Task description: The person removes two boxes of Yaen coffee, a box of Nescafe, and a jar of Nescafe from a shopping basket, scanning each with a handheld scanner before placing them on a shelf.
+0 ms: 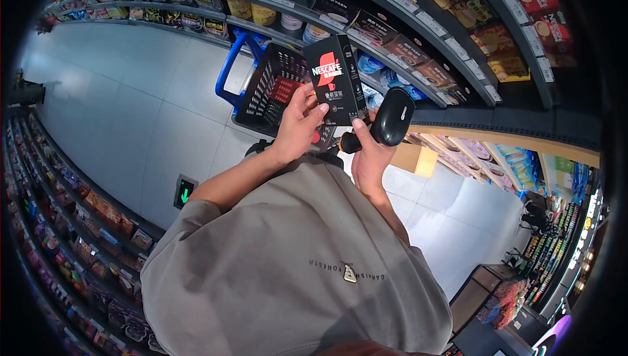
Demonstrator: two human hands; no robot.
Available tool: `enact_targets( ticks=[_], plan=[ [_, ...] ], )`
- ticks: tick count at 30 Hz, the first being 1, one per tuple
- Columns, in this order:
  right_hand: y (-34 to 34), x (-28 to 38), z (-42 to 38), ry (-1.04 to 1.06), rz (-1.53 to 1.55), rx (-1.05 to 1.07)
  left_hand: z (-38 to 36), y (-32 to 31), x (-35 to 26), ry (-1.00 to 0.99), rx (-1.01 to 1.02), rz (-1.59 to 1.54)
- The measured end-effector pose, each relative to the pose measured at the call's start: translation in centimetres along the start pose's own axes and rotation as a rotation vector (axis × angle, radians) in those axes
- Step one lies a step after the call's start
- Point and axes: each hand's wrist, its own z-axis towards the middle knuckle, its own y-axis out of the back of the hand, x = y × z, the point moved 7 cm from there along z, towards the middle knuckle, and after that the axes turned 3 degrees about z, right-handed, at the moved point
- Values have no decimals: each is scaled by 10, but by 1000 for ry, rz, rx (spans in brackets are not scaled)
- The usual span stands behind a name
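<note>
My left hand (301,124) grips the lower left side of a black NESCAFÉ coffee box (335,81), its thumb on the front face. The box is tilted, its printed front turned up toward me. In my right hand (371,153) is a black handheld barcode scanner (396,115) with a rounded head and an orange band on its handle. The right thumb tip lies right at the lower right corner of the box. Behind the box stands a black shopping basket (252,104) with a blue handle, a red package (285,89) inside it.
Shelves of coffee boxes and pouches (379,32) curve across the top. A second stocked shelf (91,231) runs along the left. A cardboard box (417,160) stands at the right, near a wooden display edge (497,137). A green arrow sign (186,190) marks the tiled floor (154,104).
</note>
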Motion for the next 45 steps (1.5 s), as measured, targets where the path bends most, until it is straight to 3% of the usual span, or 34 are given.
enact_targets(
  ticks=[5,13,22,25,27,29,32,45],
  plan=[
    [-14,14,-3,60,-217,71,6,-5,-11,-48,-8,11],
    [-21,0,-8,-51,-219,183,-3,-10,-23,-141,25,92],
    [-23,-12,-20,-57,-328,236,-9,0,-20,-14,-6,119],
    [-23,-17,-27,-65,-392,264,-11,13,-12,-112,37,167],
    [-20,-25,-30,-154,-389,249,-14,17,-6,-36,44,-204],
    [-27,-18,-36,-91,-357,237,-20,17,-8,-16,41,-209],
    [-26,-17,-40,-66,-273,220,-20,13,-8,24,234,-387],
    [-11,-30,-38,-173,-179,151,-24,-13,-18,25,403,-537]
  ],
)
